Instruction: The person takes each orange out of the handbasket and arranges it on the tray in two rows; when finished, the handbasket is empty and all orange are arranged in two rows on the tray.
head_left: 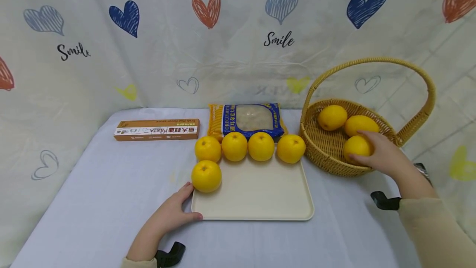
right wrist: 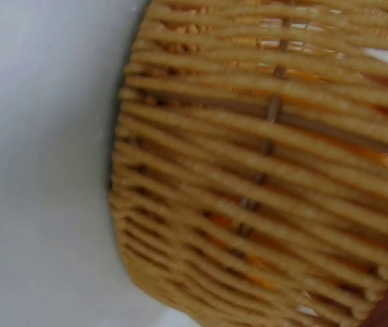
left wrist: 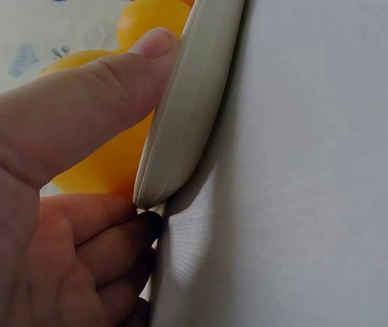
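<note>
My left hand [head_left: 172, 212] holds the near-left corner of a cream rectangular tray [head_left: 260, 193]. In the left wrist view its thumb [left wrist: 105, 102] lies against the tray's rim [left wrist: 194, 102], with the curled fingers at the corner. Several yellow-orange oranges [head_left: 206, 176] form an L on the tray, a row along the far edge and one at the left side. Inside the wicker basket [head_left: 327, 158], my right hand [head_left: 384, 154] grips an orange [head_left: 357, 148]. Two more oranges [head_left: 332, 117] lie behind it. The right wrist view shows mostly basket weave [right wrist: 262, 170], which hides that hand's fingers.
Behind the tray lies a blue and yellow pasta bag [head_left: 247, 120]. A brown and white pasta box [head_left: 156, 130] is at the far left. The basket's tall handle [head_left: 372, 60] arches above its rim. A curtain with printed hearts [head_left: 206, 11] hangs behind the white tablecloth [head_left: 111, 185].
</note>
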Tool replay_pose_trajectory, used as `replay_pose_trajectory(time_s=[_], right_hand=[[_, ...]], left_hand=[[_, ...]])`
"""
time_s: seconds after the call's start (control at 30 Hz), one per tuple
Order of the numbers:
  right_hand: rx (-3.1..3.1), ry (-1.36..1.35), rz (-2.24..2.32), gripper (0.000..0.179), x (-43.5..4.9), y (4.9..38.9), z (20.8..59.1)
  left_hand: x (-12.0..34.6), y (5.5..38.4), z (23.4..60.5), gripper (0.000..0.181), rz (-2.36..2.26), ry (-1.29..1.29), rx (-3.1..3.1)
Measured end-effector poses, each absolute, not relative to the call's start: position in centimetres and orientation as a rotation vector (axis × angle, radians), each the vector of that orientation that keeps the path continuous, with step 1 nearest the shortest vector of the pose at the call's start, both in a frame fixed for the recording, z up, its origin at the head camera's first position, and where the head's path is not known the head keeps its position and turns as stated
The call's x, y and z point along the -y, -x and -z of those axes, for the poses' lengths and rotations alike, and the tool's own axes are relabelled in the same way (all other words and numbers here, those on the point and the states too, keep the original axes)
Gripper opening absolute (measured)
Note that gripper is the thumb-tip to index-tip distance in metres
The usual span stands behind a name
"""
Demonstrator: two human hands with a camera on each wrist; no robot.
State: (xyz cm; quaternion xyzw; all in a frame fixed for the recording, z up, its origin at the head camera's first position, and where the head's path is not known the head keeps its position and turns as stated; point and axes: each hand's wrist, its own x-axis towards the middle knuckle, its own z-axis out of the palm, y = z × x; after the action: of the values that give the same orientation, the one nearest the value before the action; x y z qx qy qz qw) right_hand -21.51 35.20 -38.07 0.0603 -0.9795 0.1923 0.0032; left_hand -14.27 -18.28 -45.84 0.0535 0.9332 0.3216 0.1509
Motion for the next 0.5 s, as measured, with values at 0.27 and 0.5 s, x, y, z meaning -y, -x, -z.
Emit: replay_pose_trajectory(time_s=[0.27, 0.5], right_hand=[[2.786, -0.163, -0.777, 0.070, -33.3, 20.9, 37.1], [2.616, -0.205, -0.966, 0.050, -30.8, 20.2, 36.5]], left_hand=[[18.3, 14.3, 46.0, 0.100, -0.922, -0.156, -2.680], [18.3, 14.3, 45.9, 0.100, -0.922, -0.154, -2.669]])
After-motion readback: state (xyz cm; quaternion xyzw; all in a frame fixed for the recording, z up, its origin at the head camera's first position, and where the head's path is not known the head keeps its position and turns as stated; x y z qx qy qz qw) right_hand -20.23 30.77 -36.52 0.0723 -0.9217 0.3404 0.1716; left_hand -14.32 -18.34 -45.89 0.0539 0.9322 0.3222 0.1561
